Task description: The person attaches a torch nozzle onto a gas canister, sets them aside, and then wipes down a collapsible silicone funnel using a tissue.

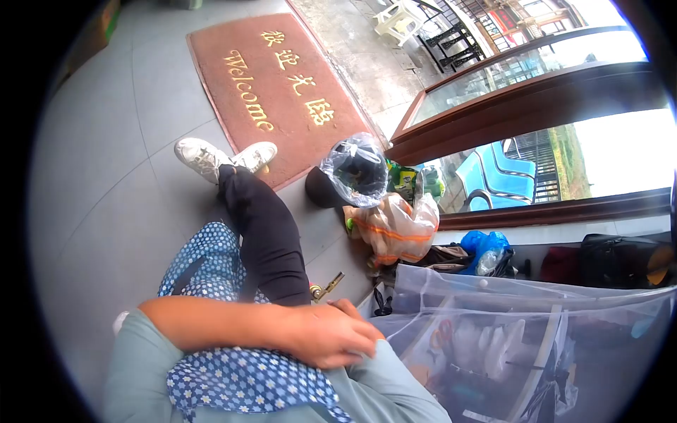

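Note:
My left forearm crosses my lap, and my left hand [328, 337] lies by the pale green right sleeve [398, 384]. Its fingers are curled together and slightly smeared by motion; what they hold, if anything, is hidden. Most of my right hand is covered by the left one; a bit of skin [345, 308] showing behind it may belong to it. Beneath the arms is a blue flowered apron [247, 384], over black trousers [271, 240]. White shoes [204, 158] rest on the tiles.
A red welcome mat [240, 60] lies ahead. Beside it stand a black bin [324, 189] with a clear liner and a tied plastic bag [398, 229]. At right, translucent sheeting [451, 303] covers a rack of items near the glass door frame [522, 95]. Blue seats [497, 173] show outside.

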Available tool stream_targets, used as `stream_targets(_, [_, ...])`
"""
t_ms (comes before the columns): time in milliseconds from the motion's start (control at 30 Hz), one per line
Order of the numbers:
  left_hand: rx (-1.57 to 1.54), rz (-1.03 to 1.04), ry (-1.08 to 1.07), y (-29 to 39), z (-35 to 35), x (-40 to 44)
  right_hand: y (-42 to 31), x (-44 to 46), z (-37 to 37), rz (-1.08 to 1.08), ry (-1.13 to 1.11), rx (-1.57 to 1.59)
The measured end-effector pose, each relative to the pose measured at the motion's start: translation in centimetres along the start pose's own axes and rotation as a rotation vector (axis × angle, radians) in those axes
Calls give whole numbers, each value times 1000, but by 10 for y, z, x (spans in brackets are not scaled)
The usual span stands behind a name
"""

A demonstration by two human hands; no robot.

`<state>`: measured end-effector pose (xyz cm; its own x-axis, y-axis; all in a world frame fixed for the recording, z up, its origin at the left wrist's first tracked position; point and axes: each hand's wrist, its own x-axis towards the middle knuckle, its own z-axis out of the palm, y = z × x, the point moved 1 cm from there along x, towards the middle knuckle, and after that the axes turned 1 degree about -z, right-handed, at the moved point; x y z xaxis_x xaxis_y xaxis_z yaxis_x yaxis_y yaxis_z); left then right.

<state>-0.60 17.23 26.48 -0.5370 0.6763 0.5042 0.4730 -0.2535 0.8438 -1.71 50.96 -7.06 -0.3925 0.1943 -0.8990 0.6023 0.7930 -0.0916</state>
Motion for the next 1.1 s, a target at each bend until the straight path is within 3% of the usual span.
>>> stream_targets(33, [-14,75,-127,7,17,14,3,21,-9,168,15,89])
stream_targets(100, [-45,93,-130,14,43,28,26,71,-30,163,41,482])
stream_targets(167, [-78,103,-124,13,56,32,-2,49,-71,219,-4,781])
stream_targets(233, [-2,6,-186,10,60,32,-31,21,-90,200,155,844])
stream_targets(367, [112,38,-24,-7,73,39,-58,16,-104,204,214,899])
stream_targets(433, [184,16,-65,-11,70,41,-60,23,-90,195,177,887])
stream_targets(500, [14,13,-80,-2,69,38,-61,41,-72,169,112,886])
stream_targets(600, [-6,-51,-172,0,63,35,-51,58,-36,228,156,826])
stream_targets(767, [-110,-77,-243,-20,55,26,-49,45,-4,332,253,477])
stream_targets(833, [56,-33,-154,-50,58,16,-36,49,10,312,284,383])
stream_targets(867, [187,-122,-148,-67,58,6,-28,51,18,295,305,331])
stream_targets(1033, [80,-300,-45,-77,39,-31,-10,70,52,139,464,203])
stream_targets(1100, [84,-312,160,-72,20,-40,-7,86,66,51,550,196])
